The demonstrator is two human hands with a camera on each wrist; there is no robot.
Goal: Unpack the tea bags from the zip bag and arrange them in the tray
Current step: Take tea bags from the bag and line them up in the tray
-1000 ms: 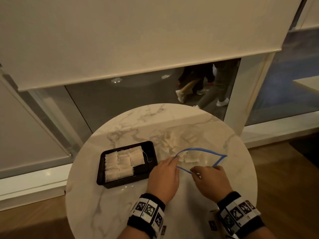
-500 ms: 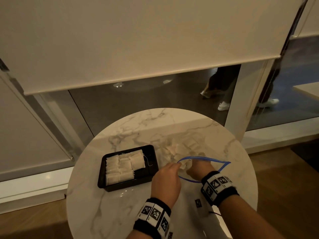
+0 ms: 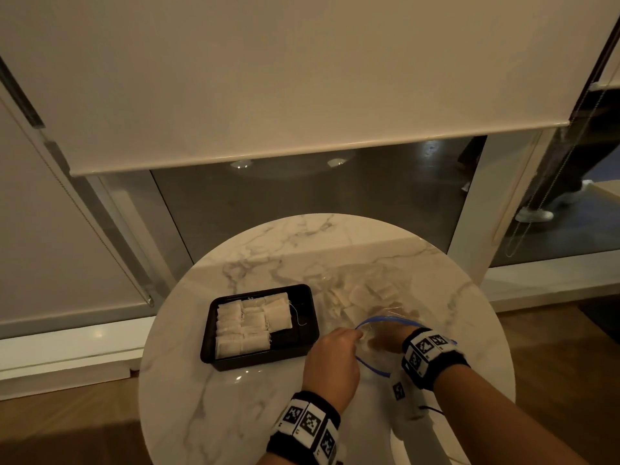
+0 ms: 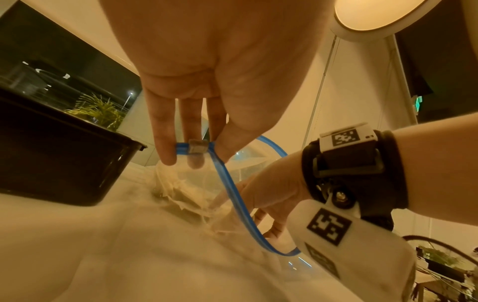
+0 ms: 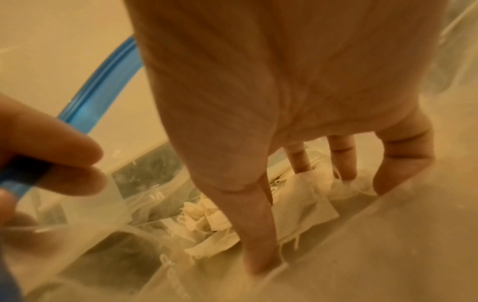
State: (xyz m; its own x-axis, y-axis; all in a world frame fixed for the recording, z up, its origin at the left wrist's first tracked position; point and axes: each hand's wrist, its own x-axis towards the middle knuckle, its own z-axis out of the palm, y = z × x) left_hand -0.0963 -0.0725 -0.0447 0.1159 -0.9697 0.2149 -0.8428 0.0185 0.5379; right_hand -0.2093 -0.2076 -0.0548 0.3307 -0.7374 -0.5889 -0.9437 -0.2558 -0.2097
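A clear zip bag (image 3: 379,318) with a blue zip rim lies on the marble table, right of the black tray (image 3: 208,330). Several tea bags (image 3: 251,325) lie in rows in the tray's left part. More tea bags (image 3: 362,293) sit loose in the zip bag. My left hand (image 3: 357,333) pinches the blue rim beside its slider (image 4: 196,147) and holds the mouth up. My right hand (image 3: 382,340) is inside the bag up to the wrist. Its fingers (image 5: 341,159) reach straight down and touch the crumpled tea bags (image 5: 310,200); none is lifted.
The round marble table (image 3: 235,414) is small, with its edges close on all sides. The tray's right part (image 3: 298,317) holds only a loose string. Behind the table are a window and a lowered roller blind (image 3: 302,78). A person's legs (image 3: 550,196) pass outside.
My right hand left the near rim of the bag and went in through the mouth among the tea bags. The left hand kept its pinch on the rim.
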